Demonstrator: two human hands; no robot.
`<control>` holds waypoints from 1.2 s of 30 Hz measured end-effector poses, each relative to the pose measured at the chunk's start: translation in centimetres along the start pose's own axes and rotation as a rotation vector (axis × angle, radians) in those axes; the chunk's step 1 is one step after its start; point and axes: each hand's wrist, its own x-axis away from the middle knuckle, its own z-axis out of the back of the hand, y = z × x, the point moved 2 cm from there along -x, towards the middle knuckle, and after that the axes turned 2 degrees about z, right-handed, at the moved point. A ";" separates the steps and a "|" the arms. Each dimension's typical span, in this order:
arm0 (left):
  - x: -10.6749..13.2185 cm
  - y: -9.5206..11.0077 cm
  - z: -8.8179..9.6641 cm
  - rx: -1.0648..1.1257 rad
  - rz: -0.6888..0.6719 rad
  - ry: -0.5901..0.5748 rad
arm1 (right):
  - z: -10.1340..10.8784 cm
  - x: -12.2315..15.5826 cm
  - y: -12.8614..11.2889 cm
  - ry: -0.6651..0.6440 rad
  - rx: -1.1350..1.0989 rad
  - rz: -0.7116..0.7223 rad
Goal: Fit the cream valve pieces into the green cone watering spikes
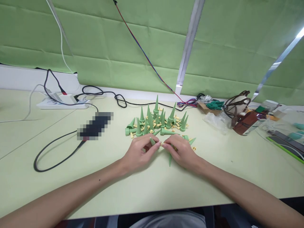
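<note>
My left hand (140,152) is closed on a green plastic spike (152,141), whose pointed tip shows between thumb and forefinger. My right hand (182,151) meets it fingertip to fingertip, pinching a small yellow plastic piece (161,144). My fingers partly hide both parts, so I cannot tell whether they are joined. Below my right fingers a second green spike (170,160) sticks out, its other end covered by the hand. Just beyond my hands lies a cluster of green cone spikes (171,115), some upright, some on their sides, with small yellow pieces (132,135) among them.
At left a black cable runs to a pixelated dark object (95,127); behind it sits a white power strip (63,102). On the right are a clear plastic bag (217,122), a reddish-brown bottle (249,123) and a green-edged dark item (285,147). A green curtain (133,41) hangs behind.
</note>
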 end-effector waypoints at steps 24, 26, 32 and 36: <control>-0.1 0.0 0.0 -0.006 0.035 -0.002 | 0.0 -0.1 -0.4 0.004 -0.039 0.040; -0.1 0.1 0.0 -0.017 0.018 -0.001 | 0.0 -0.1 -0.3 -0.005 -0.041 0.029; -0.1 0.1 0.0 -0.032 0.003 -0.025 | -0.1 0.0 -0.1 -0.054 -0.037 -0.007; 0.0 0.0 -0.1 -0.037 0.008 -0.039 | -0.1 -0.1 -0.1 -0.079 -0.029 -0.027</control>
